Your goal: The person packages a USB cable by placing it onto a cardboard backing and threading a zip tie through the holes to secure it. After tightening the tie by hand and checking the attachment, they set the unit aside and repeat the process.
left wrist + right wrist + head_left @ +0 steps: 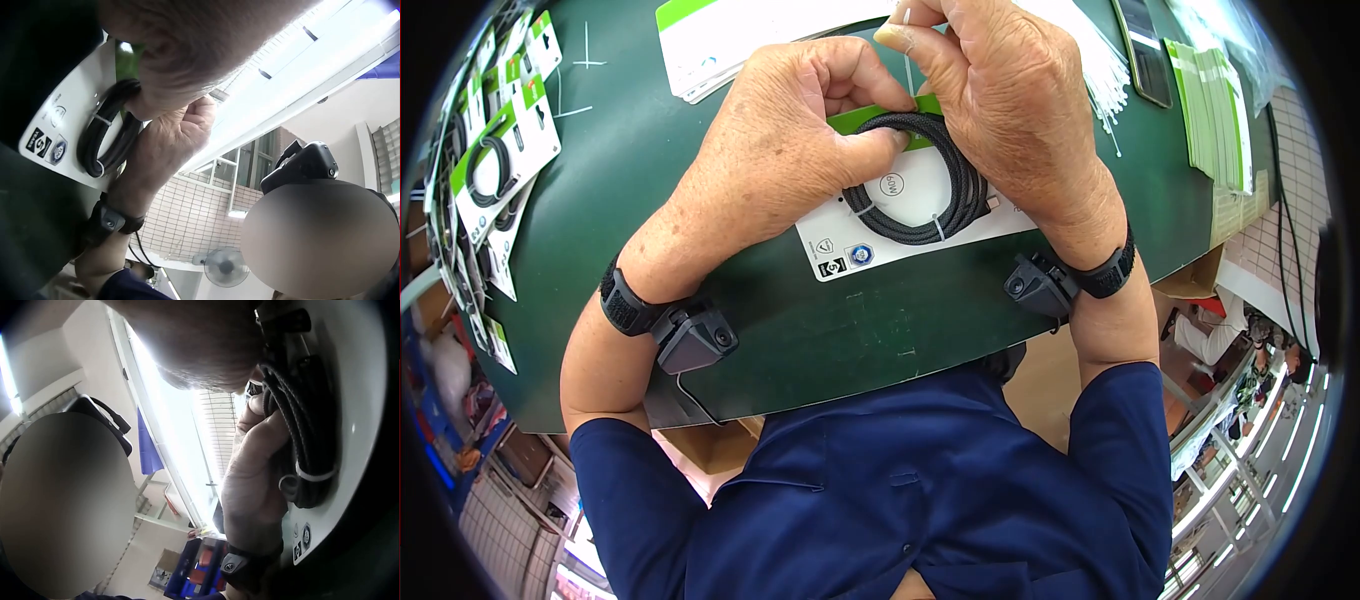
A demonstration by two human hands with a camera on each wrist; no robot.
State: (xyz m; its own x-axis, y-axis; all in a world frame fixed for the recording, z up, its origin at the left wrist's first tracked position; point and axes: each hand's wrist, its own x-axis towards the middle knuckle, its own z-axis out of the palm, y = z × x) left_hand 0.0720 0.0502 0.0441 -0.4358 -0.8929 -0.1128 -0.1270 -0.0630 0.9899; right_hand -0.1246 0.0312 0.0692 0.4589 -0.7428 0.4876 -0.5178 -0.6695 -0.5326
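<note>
A coiled black braided cable [973,192] lies against a white card with a green top [825,240] in the head view. Two pale ties cross the lower part of the coil. My left hand [785,145] pinches the card's top edge, its thumb across the cable. Above that edge stands a thin white cable tie [909,75], whose upper end my right hand [1020,110] pinches between thumb and finger. The right palm covers the card's upper right part. Both wrist views show the coil from the side, with the fingertips mostly hidden.
Carded cables [510,165] are piled along the left edge of the green table [800,350]. Beyond my hands lie white cards [730,50], a bundle of white cable ties [1105,85] and a phone [1142,50]. Green-and-white cards [1215,120] are stacked at the right.
</note>
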